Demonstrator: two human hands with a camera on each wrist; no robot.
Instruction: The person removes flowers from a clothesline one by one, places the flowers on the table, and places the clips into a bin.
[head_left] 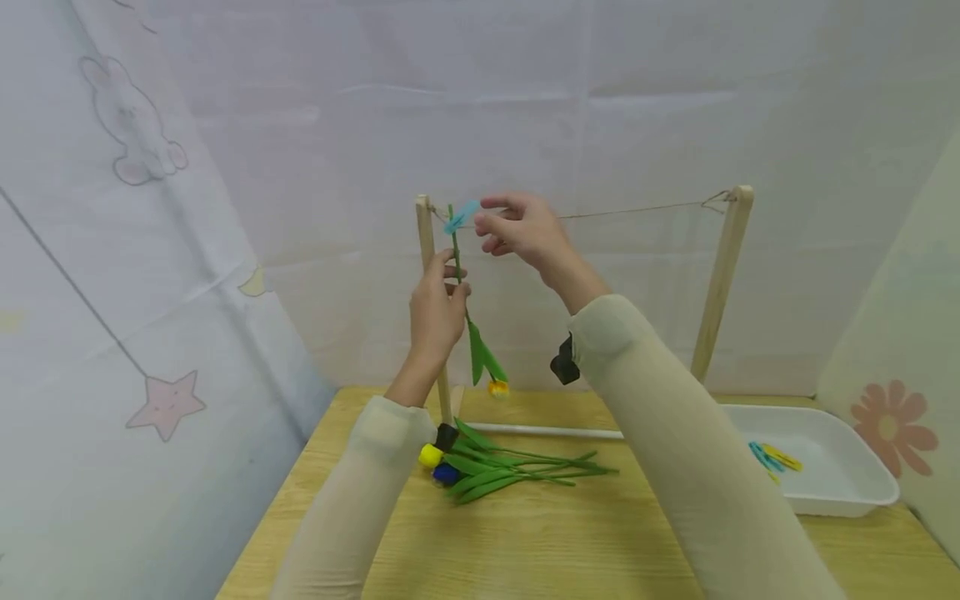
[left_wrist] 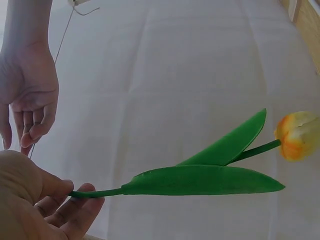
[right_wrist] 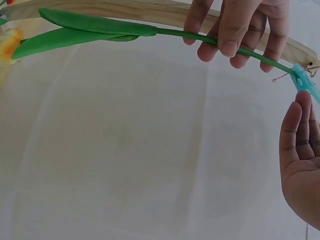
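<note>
A yellow-orange artificial tulip [head_left: 477, 354] hangs head down beside the left post. My left hand [head_left: 437, 308] pinches its green stem [left_wrist: 95, 193] between thumb and fingers, below the string [head_left: 637, 210]. A light blue clothespin [head_left: 460, 217] sits across the upper stem at the string, close to the post. Just right of the clothespin is my right hand [head_left: 525, 232], its fingers loosely extended. In the right wrist view, a fingertip of this hand overlaps the edge of the clothespin [right_wrist: 303, 80].
Several tulips [head_left: 487, 467] with yellow and blue heads lie on the wooden table [head_left: 525, 542]. A wooden post [head_left: 723, 283] carries the string's right end. At right, a white tray [head_left: 847, 458] holds blue and yellow clothespins [head_left: 780, 457]. A white bar [head_left: 547, 431] runs behind the tulips.
</note>
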